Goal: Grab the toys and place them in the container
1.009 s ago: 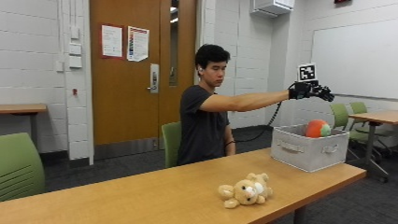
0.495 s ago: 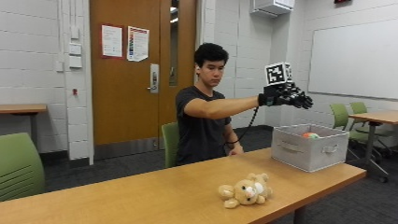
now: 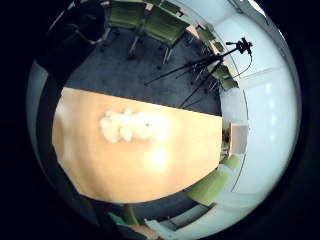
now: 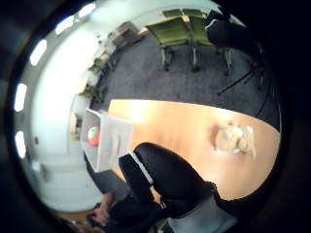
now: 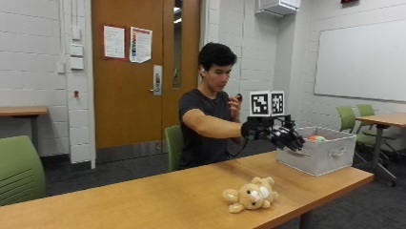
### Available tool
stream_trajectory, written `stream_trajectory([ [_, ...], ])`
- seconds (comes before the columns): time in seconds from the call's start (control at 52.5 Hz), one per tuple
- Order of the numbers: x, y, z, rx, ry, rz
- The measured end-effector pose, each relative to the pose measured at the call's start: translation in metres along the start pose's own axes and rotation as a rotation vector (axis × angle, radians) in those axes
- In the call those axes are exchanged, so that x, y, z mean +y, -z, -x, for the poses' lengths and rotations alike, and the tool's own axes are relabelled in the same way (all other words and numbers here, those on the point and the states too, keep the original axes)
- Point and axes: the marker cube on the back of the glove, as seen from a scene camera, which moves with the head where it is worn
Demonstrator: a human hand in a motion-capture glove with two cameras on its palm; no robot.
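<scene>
A tan plush bear [image 5: 251, 194] lies near the front edge of the wooden table [image 5: 158, 195]; it also shows in the palm views as the plush bear [image 3: 127, 125] [image 4: 235, 138]. A pale grey container [image 5: 316, 153] stands at the table's right end with a red-and-green ball [image 5: 316, 138] inside; the thumb side view shows the container [image 4: 109, 138] and ball [image 4: 93, 136] too. My gloved right hand [image 5: 280, 135] hovers in the air above the table, between bear and container, fingers relaxed and holding nothing. The glove's thumb [image 4: 165, 177] fills part of the thumb side view.
Green chairs [image 5: 19, 169] stand around the table, one behind it [image 5: 172, 143]. Another table with chairs [image 5: 374, 124] sits at the far right. A tripod [image 3: 210, 65] stands on the dark carpet beyond the table's front edge.
My hand has come away from above the container, moving left and down toward the bear. The ball it was holding over the container now lies inside it.
</scene>
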Motion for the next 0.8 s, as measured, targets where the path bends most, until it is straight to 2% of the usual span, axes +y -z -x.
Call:
stream_trajectory([
  [0.286, 0.002, -0.085, -0.053, -0.001, -0.128, 0.044],
  [0.8, 0.021, -0.154, -0.072, -0.090, -0.198, 0.250],
])
